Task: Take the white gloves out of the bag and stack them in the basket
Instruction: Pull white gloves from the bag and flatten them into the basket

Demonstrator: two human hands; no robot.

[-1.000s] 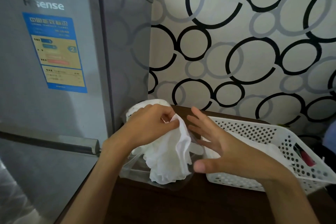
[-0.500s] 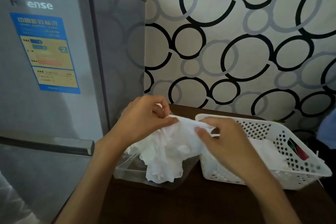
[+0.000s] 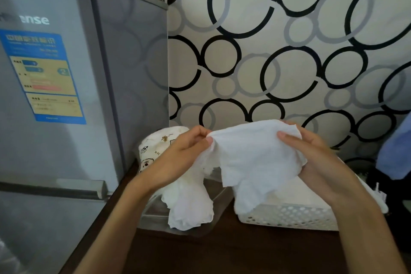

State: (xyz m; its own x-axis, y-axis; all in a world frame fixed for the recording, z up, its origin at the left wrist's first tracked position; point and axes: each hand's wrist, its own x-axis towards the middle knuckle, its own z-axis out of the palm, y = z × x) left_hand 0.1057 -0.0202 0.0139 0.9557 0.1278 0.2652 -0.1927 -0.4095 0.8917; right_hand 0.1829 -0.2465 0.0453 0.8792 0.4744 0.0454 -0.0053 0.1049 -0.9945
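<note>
While both hands pinch the white glove [image 3: 251, 153] stretched 9-to-3, the basket [image 3: 289, 216] lies at 5 o'clock, nearer right hand [image 3: 311, 158] than left hand [image 3: 180, 160].

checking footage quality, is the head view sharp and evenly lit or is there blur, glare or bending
Head view: soft overall, the fridge label text smeared and unreadable; dim, flat light with no hard glare; the white glove loses fold detail; wide-angle bending bows the fridge edge; both hands, left hand and right hand, are slightly blurred.
</note>
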